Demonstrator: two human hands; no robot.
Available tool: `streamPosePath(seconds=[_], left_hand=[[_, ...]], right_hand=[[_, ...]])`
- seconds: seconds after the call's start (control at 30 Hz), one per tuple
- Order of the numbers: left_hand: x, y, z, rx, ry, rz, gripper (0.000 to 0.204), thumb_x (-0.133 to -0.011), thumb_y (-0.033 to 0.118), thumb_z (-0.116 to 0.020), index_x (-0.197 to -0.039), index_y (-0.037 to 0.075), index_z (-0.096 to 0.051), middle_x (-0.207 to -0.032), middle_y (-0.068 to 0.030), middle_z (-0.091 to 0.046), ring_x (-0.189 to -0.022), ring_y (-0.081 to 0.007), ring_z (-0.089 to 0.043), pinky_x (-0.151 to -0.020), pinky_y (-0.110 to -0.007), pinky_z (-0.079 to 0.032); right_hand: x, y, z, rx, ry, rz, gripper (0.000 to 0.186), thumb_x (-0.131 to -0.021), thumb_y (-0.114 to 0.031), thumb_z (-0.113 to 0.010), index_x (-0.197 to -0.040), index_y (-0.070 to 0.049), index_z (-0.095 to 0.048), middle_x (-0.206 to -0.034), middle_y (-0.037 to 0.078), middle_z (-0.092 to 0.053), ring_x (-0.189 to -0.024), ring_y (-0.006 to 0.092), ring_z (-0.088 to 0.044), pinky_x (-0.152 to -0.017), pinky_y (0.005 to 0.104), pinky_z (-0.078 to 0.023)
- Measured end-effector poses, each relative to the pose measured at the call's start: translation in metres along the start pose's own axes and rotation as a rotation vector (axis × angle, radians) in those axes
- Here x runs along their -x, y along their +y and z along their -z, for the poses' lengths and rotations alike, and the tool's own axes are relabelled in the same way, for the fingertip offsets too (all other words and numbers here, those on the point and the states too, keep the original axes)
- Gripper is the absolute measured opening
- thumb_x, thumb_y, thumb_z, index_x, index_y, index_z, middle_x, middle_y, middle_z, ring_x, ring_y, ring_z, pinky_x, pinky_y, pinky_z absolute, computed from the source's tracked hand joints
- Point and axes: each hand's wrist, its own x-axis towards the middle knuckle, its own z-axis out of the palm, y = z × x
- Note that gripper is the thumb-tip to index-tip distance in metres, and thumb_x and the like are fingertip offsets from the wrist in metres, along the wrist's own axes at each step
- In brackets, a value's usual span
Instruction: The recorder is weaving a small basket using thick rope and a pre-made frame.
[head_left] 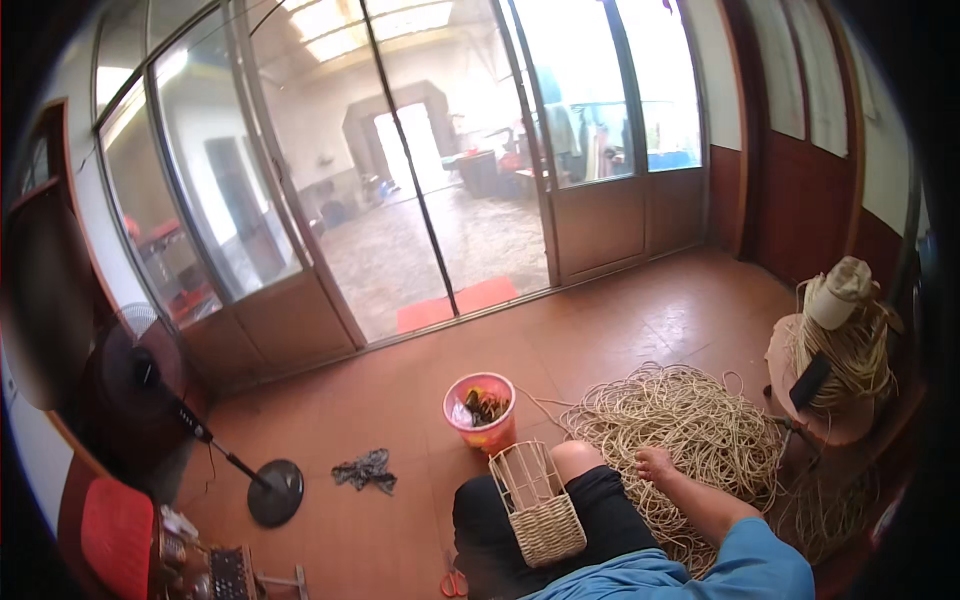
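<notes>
A partly woven basket (547, 530) lies on my lap, its lower part covered in beige cord and its upper part a bare frame of thin rods. My right hand (655, 465) is stretched out over a big tangled heap of beige cord (700, 410) on the floor beside my right knee. Its fingers look curled in; whether a strand is between them is too small to make out. My left hand is not in view. Just beyond my knees stands a pink bucket (490, 437) with dark and orange-brown stuff inside. One cord strand runs between bucket and heap.
Red-handled scissors (455, 583) lie by my left leg. A crumpled dark bag (365, 471) and a standing fan (274, 494) are to the left, with a red chair (117, 537) nearer. At right, a round stool (835, 425) bears more cord, a cap and a dark phone-like slab.
</notes>
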Motion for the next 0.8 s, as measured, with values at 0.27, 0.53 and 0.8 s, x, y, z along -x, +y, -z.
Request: streamPosePath(seconds=[0.27, 0.53, 0.8], left_hand=[[0.008, 0.028, -0.003, 0.026, -0.034, -0.085, 0.023, -0.103, 0.021, -0.061, -0.112, 0.009, -0.079, -0.109, -0.0171, -0.074, -0.101, -0.0343, -0.071, -0.086, -0.048, -0.057], [0.038, 0.023, -0.011, 0.03, -0.006, 0.012, 0.021, -0.103, 0.02, -0.061, -0.111, 0.009, -0.077, -0.106, -0.0151, -0.072, -0.097, -0.0319, -0.069, -0.082, -0.046, -0.055], [0.073, -0.024, -0.021, 0.074, 0.044, 0.116, 0.018, -0.104, 0.02, -0.062, -0.109, 0.009, -0.075, -0.102, -0.0131, -0.07, -0.093, -0.0295, -0.067, -0.079, -0.044, -0.054]], right_hand=[[-0.001, 0.01, 0.008, -0.029, 0.027, 0.033, 0.03, -0.095, -0.011, -0.07, -0.125, -0.006, -0.074, -0.088, 0.004, -0.066, -0.062, 0.0164, -0.059, -0.054, 0.0328, -0.053], [0.0, 0.006, -0.003, 0.094, 0.018, -0.017, 0.031, -0.097, -0.014, -0.072, -0.128, -0.012, -0.074, -0.091, -0.002, -0.068, -0.069, 0.0158, -0.063, -0.058, 0.0291, -0.053], [-0.007, 0.007, -0.007, 0.1, -0.04, -0.038, 0.038, -0.098, -0.018, -0.073, -0.135, -0.012, -0.072, -0.103, 0.001, -0.072, -0.08, 0.017, -0.068, -0.065, 0.03, -0.058]])
